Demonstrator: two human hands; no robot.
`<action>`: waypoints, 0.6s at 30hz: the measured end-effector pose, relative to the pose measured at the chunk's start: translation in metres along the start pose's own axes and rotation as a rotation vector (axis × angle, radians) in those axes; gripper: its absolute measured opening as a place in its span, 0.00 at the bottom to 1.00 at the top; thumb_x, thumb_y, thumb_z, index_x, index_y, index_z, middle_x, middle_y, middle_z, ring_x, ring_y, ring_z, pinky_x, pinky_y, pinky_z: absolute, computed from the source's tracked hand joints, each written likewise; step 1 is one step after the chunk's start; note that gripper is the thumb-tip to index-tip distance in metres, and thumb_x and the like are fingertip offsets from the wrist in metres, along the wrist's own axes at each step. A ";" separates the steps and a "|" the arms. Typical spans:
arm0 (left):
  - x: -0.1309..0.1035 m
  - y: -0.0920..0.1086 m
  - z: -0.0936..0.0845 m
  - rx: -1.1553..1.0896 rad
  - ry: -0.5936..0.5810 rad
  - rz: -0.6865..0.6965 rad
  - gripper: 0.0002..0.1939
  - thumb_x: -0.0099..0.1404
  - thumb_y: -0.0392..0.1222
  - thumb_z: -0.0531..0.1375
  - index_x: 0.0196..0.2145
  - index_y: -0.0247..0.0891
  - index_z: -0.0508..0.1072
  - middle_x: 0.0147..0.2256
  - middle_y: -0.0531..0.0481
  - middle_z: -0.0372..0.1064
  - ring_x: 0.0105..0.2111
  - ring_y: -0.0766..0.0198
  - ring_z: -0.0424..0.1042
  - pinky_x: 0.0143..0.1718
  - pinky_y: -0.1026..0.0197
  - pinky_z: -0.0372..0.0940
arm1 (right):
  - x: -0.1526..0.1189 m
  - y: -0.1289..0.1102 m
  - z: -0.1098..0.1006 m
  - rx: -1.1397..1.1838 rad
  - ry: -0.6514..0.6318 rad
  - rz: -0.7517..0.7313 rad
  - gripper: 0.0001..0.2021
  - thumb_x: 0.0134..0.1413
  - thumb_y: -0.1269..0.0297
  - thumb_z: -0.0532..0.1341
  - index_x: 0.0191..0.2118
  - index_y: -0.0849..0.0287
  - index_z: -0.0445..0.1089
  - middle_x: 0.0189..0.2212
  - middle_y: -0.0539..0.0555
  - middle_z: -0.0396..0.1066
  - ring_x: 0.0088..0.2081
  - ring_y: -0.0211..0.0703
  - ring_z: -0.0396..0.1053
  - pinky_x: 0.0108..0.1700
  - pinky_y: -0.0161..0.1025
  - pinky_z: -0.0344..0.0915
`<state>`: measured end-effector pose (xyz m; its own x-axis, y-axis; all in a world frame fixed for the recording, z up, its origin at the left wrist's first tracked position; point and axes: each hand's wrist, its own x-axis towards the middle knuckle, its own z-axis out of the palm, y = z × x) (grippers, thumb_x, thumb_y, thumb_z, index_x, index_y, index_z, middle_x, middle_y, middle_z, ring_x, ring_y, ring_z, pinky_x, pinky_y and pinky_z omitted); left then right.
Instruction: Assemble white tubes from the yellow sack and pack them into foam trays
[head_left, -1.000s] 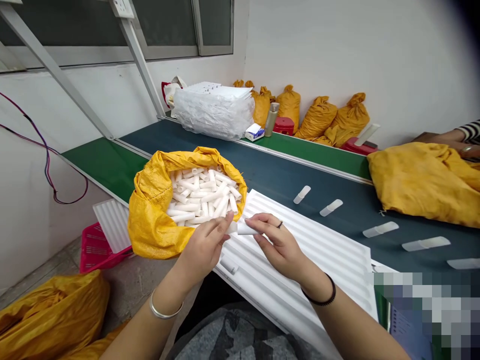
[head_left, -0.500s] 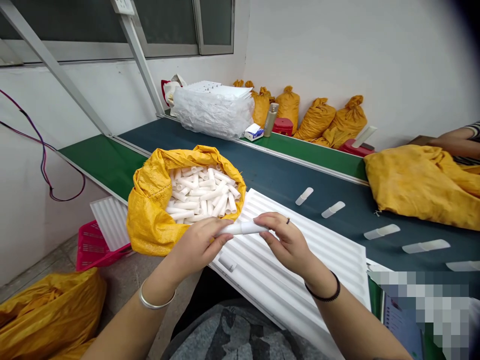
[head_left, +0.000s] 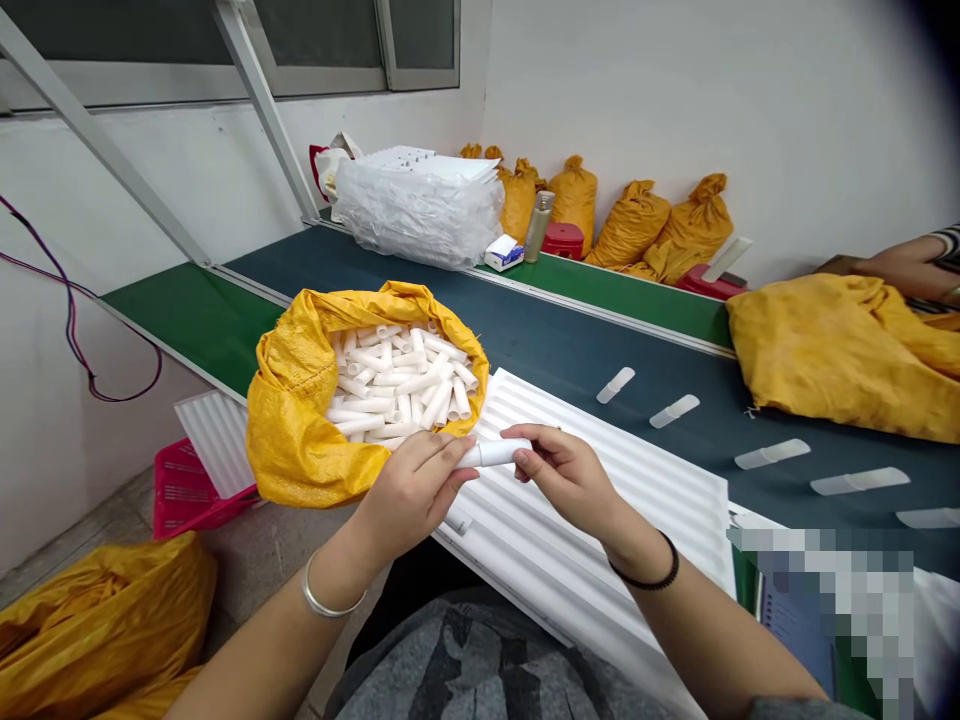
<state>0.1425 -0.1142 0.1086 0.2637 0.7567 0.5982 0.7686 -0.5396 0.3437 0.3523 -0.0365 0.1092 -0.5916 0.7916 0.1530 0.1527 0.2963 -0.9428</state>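
Observation:
A white plastic tube (head_left: 498, 453) with a joint ring partway along is held level between my two hands. My left hand (head_left: 421, 482) grips its left end, the fingers covering that end. At the other end, the thumb and fingers of my right hand (head_left: 568, 478) pinch it. Beneath the hands lies a white ribbed tray (head_left: 637, 490). A short translucent piece (head_left: 454, 524) rests by the tray's near edge. Just beyond my left hand stands an open yellow sack (head_left: 289, 440), filled with loose white tubes (head_left: 420, 378).
Several white tubes (head_left: 772, 453) lie spaced along the dark conveyor belt (head_left: 555, 340). A yellow sack (head_left: 840, 350) sits at the right, near another person's arm (head_left: 904, 268). A plastic-wrapped stack (head_left: 420, 210) stands at the back. A pink basket (head_left: 187, 490) is on the floor.
The tubes on the belt have shifted slightly to the right in view. My right fingers have curled further round the tube's end. The view has moved a little.

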 end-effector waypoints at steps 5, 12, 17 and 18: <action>-0.011 -0.001 0.017 -0.039 -0.158 -0.043 0.15 0.67 0.38 0.55 0.51 0.32 0.66 0.40 0.42 0.71 0.41 0.58 0.69 0.44 0.56 0.67 | -0.004 0.016 0.011 -0.259 -0.204 -0.060 0.14 0.59 0.58 0.58 0.47 0.59 0.71 0.31 0.55 0.72 0.32 0.41 0.70 0.35 0.37 0.68; -0.016 -0.068 -0.006 0.384 -0.302 -0.452 0.18 0.67 0.41 0.52 0.51 0.30 0.67 0.47 0.34 0.66 0.49 0.46 0.64 0.51 0.43 0.61 | 0.073 0.074 -0.040 -0.893 0.086 0.281 0.14 0.56 0.62 0.59 0.47 0.60 0.69 0.40 0.58 0.71 0.42 0.45 0.67 0.45 0.37 0.61; -0.017 -0.118 -0.026 0.573 -0.365 -0.687 0.09 0.57 0.33 0.56 0.34 0.30 0.75 0.38 0.31 0.67 0.44 0.37 0.65 0.43 0.37 0.61 | 0.123 0.108 -0.092 -0.929 0.203 0.607 0.15 0.56 0.64 0.58 0.46 0.68 0.69 0.39 0.64 0.72 0.39 0.46 0.70 0.38 0.37 0.62; -0.017 -0.122 -0.027 0.544 -0.360 -0.672 0.09 0.57 0.33 0.56 0.33 0.31 0.76 0.38 0.33 0.67 0.43 0.39 0.66 0.43 0.38 0.62 | 0.126 0.110 -0.098 -0.926 0.182 0.653 0.14 0.53 0.64 0.60 0.43 0.69 0.70 0.37 0.64 0.73 0.37 0.46 0.71 0.37 0.36 0.62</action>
<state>0.0288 -0.0714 0.0760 -0.2400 0.9650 0.1053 0.9684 0.2305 0.0951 0.3726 0.1481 0.0543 -0.0730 0.9821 -0.1738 0.9568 0.0198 -0.2899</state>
